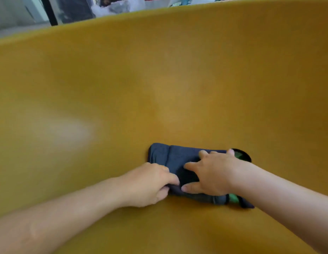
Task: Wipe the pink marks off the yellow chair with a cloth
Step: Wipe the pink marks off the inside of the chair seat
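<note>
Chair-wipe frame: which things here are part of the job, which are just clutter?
In the job:
yellow chair
dark blue cloth
left hand, pinching the cloth's near edge
right hand, flat on the cloth

Just lying about:
white bags and blurred clutter beyond the chair's rim

No pink marks visible.

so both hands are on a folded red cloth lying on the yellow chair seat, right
Not quite: the cloth is dark navy blue, not red, with a bit of green showing at its right edge. The head view shows the rest as you say: the left hand pinches its near edge and the right hand lies flat on top, on the yellow chair seat.
</note>
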